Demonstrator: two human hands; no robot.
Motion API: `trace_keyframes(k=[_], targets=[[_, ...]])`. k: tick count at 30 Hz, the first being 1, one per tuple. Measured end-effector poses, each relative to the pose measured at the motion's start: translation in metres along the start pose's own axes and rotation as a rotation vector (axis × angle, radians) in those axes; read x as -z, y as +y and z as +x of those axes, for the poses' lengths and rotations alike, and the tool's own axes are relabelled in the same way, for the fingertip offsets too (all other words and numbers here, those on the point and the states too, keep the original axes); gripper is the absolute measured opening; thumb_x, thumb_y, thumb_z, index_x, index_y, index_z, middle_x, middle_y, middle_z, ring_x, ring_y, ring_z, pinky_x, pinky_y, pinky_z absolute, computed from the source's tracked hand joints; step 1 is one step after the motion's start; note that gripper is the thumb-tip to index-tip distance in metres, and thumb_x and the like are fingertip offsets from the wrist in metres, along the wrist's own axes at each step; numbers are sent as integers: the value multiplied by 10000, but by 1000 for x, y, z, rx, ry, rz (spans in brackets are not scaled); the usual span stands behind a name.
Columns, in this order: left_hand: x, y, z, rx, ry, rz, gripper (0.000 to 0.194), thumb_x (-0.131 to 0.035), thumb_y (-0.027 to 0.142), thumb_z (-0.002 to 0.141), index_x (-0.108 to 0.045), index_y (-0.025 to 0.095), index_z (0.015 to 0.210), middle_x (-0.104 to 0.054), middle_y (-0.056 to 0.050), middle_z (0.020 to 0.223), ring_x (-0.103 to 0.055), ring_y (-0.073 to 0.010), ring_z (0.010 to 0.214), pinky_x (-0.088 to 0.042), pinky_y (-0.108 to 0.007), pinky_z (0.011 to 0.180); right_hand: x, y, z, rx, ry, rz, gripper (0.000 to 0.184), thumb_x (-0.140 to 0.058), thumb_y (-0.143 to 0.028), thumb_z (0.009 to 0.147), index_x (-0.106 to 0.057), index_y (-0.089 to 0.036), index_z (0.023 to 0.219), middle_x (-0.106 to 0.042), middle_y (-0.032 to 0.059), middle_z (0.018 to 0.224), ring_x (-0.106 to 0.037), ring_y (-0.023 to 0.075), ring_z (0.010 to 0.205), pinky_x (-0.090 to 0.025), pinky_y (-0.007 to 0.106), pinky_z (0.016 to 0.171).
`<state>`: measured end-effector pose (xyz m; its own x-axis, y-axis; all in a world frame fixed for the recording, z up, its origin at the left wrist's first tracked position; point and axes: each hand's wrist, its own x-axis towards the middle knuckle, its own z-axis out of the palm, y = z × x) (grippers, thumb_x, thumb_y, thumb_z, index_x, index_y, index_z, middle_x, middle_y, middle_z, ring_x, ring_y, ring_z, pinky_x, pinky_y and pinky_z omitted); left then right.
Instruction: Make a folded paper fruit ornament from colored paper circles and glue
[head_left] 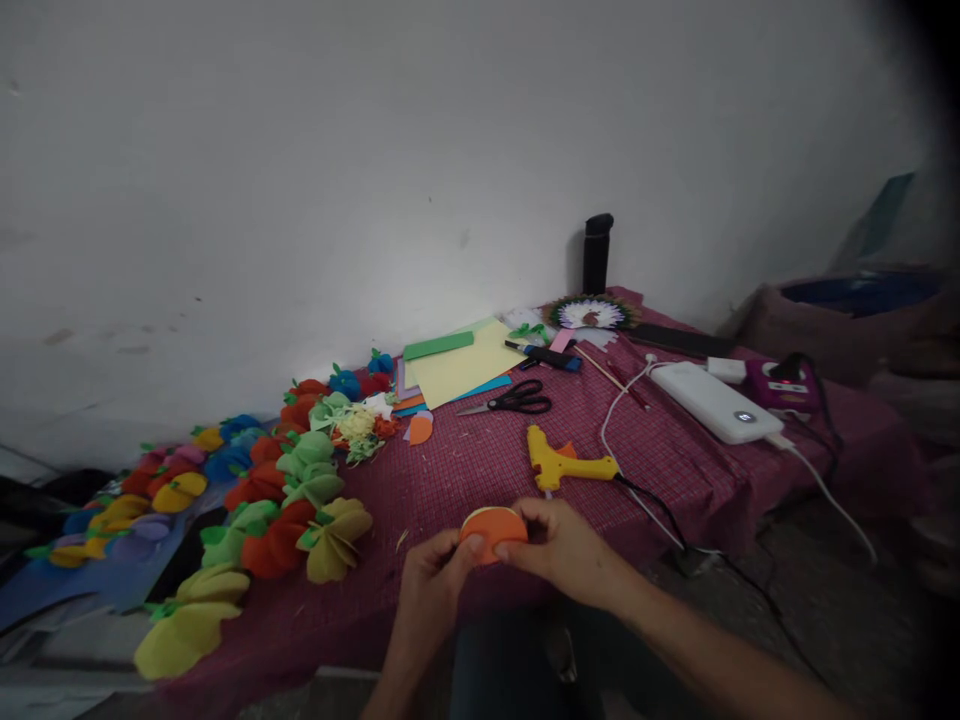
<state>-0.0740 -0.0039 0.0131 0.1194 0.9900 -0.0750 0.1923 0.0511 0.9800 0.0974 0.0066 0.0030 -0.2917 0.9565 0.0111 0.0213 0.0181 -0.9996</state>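
Between my two hands is an orange paper disc (495, 530) with a pale yellow edge showing behind its top rim. My left hand (437, 570) pinches it at the left side, thumb on the front face. From the right, my right hand (559, 550) grips the same disc with thumb and fingers. Just beyond my hands lies a yellow glue gun (566, 462) on its side, its black cord running right. Black-handled scissors (517, 398) rest farther back. A small orange and lilac cut piece (421, 428) lies left of them.
Many-coloured paper fruit shapes (289, 480) crowd the left side of the checked red cloth (442, 480). Paper sheets (472, 365) lie at the back. A white power bank (716, 402), cables and a purple power socket (781, 385) occupy the right. A black bottle (597, 255) stands by the wall.
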Motion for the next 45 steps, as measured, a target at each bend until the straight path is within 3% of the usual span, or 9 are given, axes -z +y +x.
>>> trace_keyframes(k=[5,16,21,24,27,30,33,38,45], targets=[[1,6,-4,29,-11,-27,313,-627,432,701,-659,132,617,-557,17,554,-457,-93,549,-367,-191,529,-1,-13,2,41,0,50,148,-621,-299,719,-580,-165,672,-499,-37,594,-423,90,539,-323,207,499],[4,3,-6,-8,56,-38,276,-589,390,757,-702,143,807,-585,16,603,-476,-99,579,-375,-190,536,-4,-9,0,85,-5,-23,214,-632,-316,722,-534,-163,609,-405,-66,538,-343,69,503,-261,198,468],[7,-1,-9,-22,20,-40,248,-670,333,685,-709,135,829,-646,-5,695,-564,-155,715,-439,-231,676,-4,-21,-6,71,-11,-168,173,-615,-302,726,-582,-157,638,-484,-49,552,-415,81,513,-316,199,484],[15,-5,-7,47,114,-114,321,-691,341,661,-693,129,902,-662,-13,713,-585,-172,704,-453,-250,654,16,-42,-8,162,-70,-343,175,-593,-342,754,-648,-184,807,-625,12,736,-541,139,652,-411,238,586],[27,-6,-4,169,262,-287,436,-681,387,670,-639,150,1033,-660,-9,688,-604,-177,648,-460,-264,591,56,-48,-4,258,23,-670,304,-603,-356,754,-628,-221,1025,-644,65,980,-558,211,894,-430,318,772],[31,-1,0,229,327,-453,476,-700,400,648,-623,167,1056,-650,-2,639,-599,-161,577,-448,-252,546,97,-31,5,210,26,-994,401,-611,-323,748,-586,-188,1125,-595,108,1123,-503,260,1030,-368,398,897],[27,4,6,195,307,-570,473,-735,381,602,-640,167,1013,-656,-4,663,-582,-131,556,-432,-229,542,122,-6,13,151,-17,-1117,492,-616,-348,740,-531,-188,1197,-562,102,1189,-472,266,1086,-342,411,932],[22,0,19,115,310,-534,417,-791,334,511,-681,143,865,-664,2,717,-559,-106,607,-424,-209,590,128,10,17,147,7,-1124,538,-609,-317,738,-480,-183,1243,-515,99,1249,-479,239,1099,-356,366,921],[13,3,32,125,304,-585,340,-791,300,524,-682,139,803,-655,8,688,-549,-86,587,-409,-192,582,128,9,24,137,-10,-1182,498,-597,-370,750,-502,-229,1218,-574,83,1192,-476,268,1102,-245,466,954]])
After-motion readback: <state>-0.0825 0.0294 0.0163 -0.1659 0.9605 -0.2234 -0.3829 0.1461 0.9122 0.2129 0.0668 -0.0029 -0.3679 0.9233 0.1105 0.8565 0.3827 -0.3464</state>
